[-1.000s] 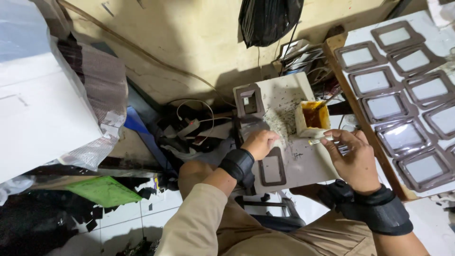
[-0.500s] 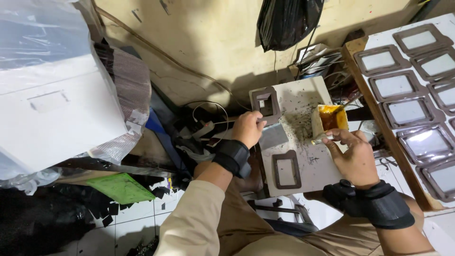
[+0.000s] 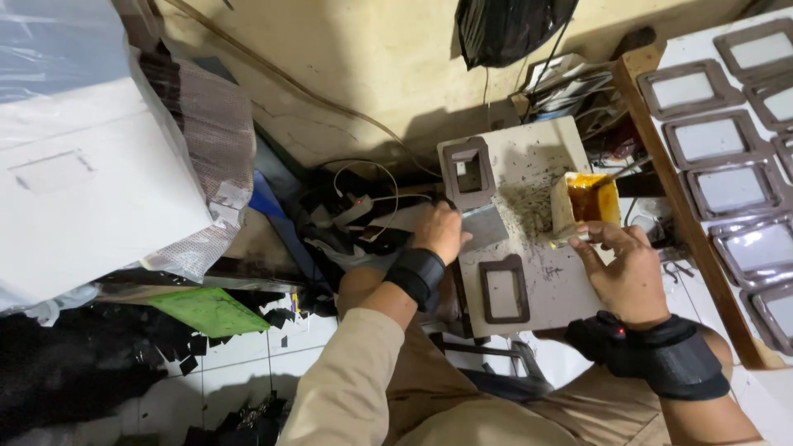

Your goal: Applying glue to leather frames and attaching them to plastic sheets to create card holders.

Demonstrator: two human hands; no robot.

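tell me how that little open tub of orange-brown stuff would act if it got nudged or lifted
The tub is probably light and easy to tip: it is small, open-topped, and sits at the edge of the work board. Its orange-brown contents look wet, so they would likely slop or spill. The right hand touches its lower side, which may steady it; smeared walls could be slippery or sticky.

So the small white work board [image 3: 541,285], pretty speckled with dark bits, has two dark rectangular frames [image 3: 468,172] lying flat on it, a grey square sheet [image 3: 483,227], and an open yellow container of amber glue [image 3: 585,204] near its right edge.
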